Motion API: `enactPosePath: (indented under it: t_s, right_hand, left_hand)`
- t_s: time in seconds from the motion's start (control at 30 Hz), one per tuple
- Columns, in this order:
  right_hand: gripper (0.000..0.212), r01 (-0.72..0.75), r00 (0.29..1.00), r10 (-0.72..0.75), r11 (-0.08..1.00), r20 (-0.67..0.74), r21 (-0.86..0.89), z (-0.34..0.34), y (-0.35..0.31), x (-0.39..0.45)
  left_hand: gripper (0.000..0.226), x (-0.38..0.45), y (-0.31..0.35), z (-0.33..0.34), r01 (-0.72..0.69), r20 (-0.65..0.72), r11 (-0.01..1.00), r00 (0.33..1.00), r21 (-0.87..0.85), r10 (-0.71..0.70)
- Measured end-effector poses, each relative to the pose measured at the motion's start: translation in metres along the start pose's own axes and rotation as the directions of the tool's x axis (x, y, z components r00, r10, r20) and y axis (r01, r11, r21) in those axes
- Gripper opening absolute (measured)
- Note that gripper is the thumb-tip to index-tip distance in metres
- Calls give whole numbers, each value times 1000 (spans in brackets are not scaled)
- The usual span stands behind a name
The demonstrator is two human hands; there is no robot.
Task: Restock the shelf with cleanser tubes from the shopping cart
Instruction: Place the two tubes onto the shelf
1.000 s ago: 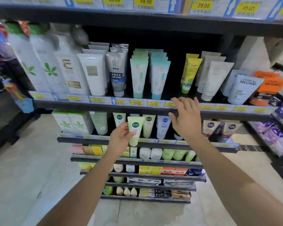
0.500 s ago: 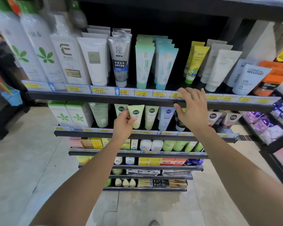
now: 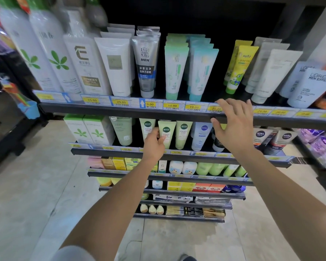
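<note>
Left hand sets a cleanser tube on the second shelf

I see my left hand (image 3: 154,143) pinching the pale green cleanser tube (image 3: 166,135), upright between two matching tubes on the second shelf (image 3: 109,152). My right hand (image 3: 232,127) rests with fingers spread and straight on the upper shelf edge (image 3: 102,109).

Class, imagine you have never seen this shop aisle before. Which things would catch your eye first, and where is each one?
First, two bare arms reaching in from below: the left hand grips a pale green cleanser tube on the second shelf, between matching tubes. The right hand rests open on the front edge of the upper shelf. Above it stand tall tubes, including a silver one marked MEN.
</note>
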State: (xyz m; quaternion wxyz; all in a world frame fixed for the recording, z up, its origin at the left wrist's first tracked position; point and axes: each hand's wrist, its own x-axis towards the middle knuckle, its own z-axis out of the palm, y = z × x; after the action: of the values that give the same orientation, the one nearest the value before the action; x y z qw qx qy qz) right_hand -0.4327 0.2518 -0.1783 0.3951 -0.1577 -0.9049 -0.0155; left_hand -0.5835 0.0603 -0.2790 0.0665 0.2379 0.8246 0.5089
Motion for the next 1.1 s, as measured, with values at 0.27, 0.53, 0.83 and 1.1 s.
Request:
enactPosePath:
  t_s: [0.27,0.53,0.83,1.1]
  right_hand:
    - [47,6,1000,-6,1000,-6,3,-1,0,-2]
    - [49,2,1000,-2,1000,7,3,-2,0,-2]
    - [48,5,1000,-5,1000,-2,-10,-2,0,-2]
    - [48,11,1000,-11,1000,-21,-4,0,1,-3]
  left_hand:
    - [19,0,-8,22,58,-86,997,995,51,-54]
    - [54,-5,-3,30,107,-104,994,989,-20,-109]
    - [61,-5,-1,46,112,-195,991,973,-69,-123]
    - [37,-11,-5,51,107,-263,993,958,-38,-114]
